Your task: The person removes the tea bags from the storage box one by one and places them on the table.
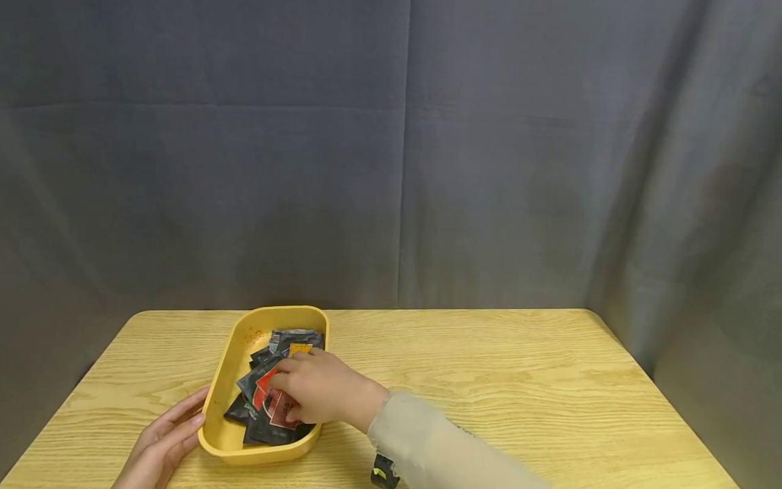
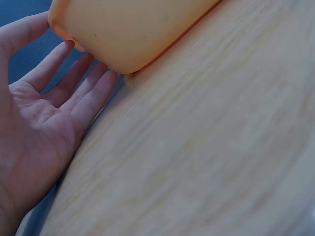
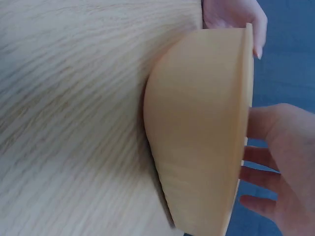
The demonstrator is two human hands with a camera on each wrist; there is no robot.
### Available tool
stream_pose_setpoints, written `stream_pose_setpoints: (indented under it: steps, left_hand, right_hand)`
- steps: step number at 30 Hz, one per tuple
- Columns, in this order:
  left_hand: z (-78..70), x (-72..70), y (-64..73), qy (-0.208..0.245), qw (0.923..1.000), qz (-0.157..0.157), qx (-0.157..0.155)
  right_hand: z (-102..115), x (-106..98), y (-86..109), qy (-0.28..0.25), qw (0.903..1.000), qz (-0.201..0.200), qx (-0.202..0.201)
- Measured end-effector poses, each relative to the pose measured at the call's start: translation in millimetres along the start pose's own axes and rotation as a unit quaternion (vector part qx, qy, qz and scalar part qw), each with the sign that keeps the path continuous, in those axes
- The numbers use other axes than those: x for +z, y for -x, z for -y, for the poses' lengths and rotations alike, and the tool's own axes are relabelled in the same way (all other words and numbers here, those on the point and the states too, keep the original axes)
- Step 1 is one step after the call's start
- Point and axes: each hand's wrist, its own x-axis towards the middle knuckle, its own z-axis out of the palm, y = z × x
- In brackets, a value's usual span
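A yellow plastic tray [image 1: 222,380] with rounded corners stands on the left part of the table, holding several black sachets [image 1: 265,431] with red and orange labels. In the head view my right hand [image 1: 326,390] reaches over the tray's right rim, its thumb and fingers spread on the sachets. The right wrist view shows that hand's fingers [image 3: 261,156] going behind the rim, tips hidden. My left hand [image 1: 161,441] touches the near left corner of the tray. Its fingers [image 2: 93,96] are fairly straight against the outer wall, with the thumb up by the rim.
The wooden table [image 1: 519,380] extends to the right of the tray. A grey curtain [image 1: 391,170] hangs behind it and along both sides. A small black object with a yellow mark [image 1: 383,472] shows below my right sleeve [image 1: 440,441].
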Motion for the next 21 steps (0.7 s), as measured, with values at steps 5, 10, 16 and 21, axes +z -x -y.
stream_pose_setpoints:
  steps: [5,10,16,21]
  left_hand:
    - [2.6,-1.4,0.8,0.006,0.9996,0.017,0.023]
    - [3.4,-0.5,2.4,0.006,0.9989,0.025,0.039]
    - [0.7,2.0,-0.8,-0.017,0.9998,0.001,-0.007]
    - [0.0,0.6,-0.3,-0.027,0.9993,-0.016,-0.021]
  right_hand:
    - [5.4,6.0,-9.0,-0.005,0.9993,0.036,-0.007]
    - [9.8,10.3,-13.5,0.008,0.9988,0.048,-0.007]
    - [9.0,8.5,-14.6,0.073,0.9970,-0.007,-0.026]
    - [3.0,-1.6,-17.5,0.090,0.9955,-0.013,-0.028]
